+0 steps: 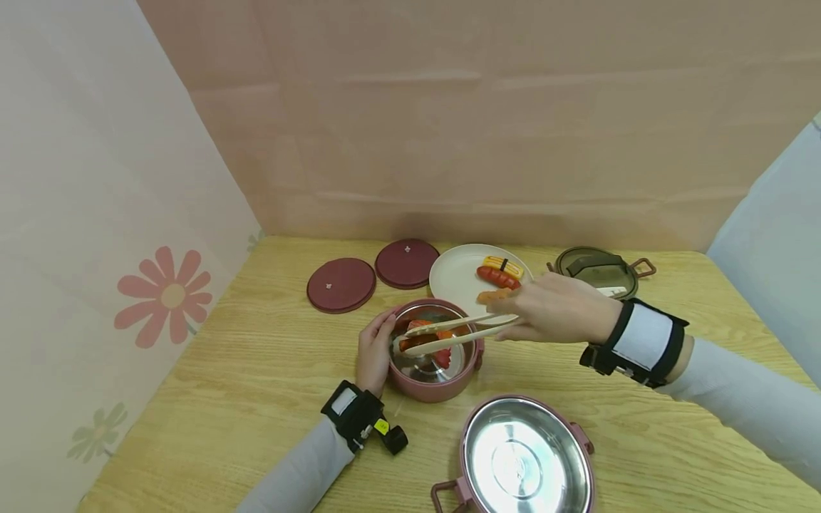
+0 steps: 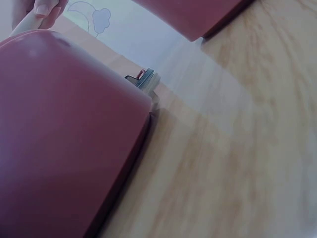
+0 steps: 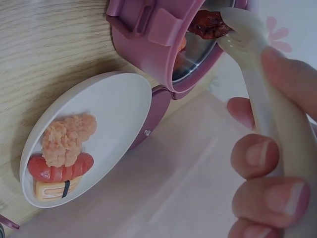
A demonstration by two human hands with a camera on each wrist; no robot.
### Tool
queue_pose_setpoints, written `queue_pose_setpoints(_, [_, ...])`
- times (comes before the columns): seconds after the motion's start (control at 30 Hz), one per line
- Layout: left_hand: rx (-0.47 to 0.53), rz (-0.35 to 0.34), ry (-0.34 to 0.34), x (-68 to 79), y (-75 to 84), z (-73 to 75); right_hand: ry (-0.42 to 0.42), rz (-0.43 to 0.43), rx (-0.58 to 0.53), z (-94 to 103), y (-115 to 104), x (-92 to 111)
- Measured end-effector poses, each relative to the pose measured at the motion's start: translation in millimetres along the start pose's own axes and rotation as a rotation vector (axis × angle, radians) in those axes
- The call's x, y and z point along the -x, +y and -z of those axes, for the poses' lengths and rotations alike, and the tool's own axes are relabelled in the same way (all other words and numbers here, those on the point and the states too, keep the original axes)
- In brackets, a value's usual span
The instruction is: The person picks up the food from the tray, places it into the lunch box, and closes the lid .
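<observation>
In the head view my left hand [image 1: 373, 354] holds the left side of a round pink lunch box [image 1: 428, 390] with a shiny metal inside. My right hand [image 1: 548, 310] grips cream-coloured tongs [image 3: 285, 124]. Their tips pinch a glossy brown food piece [image 3: 209, 25] at the lunch box opening; whether it touches the bottom cannot be told. Red food pieces [image 1: 442, 356] lie inside the box. Behind it, a white plate [image 1: 452, 274] carries a scored red sausage [image 3: 59, 169], a lumpy orange-brown piece [image 3: 67, 139] and a yellow piece with a black band [image 3: 58, 189].
A second pink lunch box [image 1: 513, 456], metal-lined with nothing inside, stands at the front, its handle sticking out leftward. Two dark red lids [image 1: 341, 285] lie at the back left. A dark green lidded container [image 1: 596, 271] with brown handles sits at the back right.
</observation>
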State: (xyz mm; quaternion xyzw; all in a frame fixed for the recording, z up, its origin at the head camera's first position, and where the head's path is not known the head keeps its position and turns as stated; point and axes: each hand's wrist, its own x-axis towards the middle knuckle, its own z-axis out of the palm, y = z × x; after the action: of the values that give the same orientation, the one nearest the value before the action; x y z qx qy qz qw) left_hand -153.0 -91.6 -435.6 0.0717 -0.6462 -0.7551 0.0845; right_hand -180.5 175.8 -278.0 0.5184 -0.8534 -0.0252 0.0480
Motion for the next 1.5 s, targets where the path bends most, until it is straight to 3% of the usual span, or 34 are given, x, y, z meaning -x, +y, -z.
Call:
queue_pose_setpoints(0.53, [-0.006, 0.013, 0.007, -1.7, 0.6, 1.9, -0.026, -0.017, -0.063, -0.3, -3.6, 5.0])
queue_pose_setpoints(0.8, [-0.007, 0.013, 0.012, -1.4, 0.5, 1.8, -0.029, 0.020, -0.123, -3.6, -9.1, 5.2])
queue_pose_setpoints(1.5, [-0.010, 0.029, 0.004, -0.8, 0.7, 1.1, 0.011, 0.044, 0.118, -13.9, -15.7, 2.5])
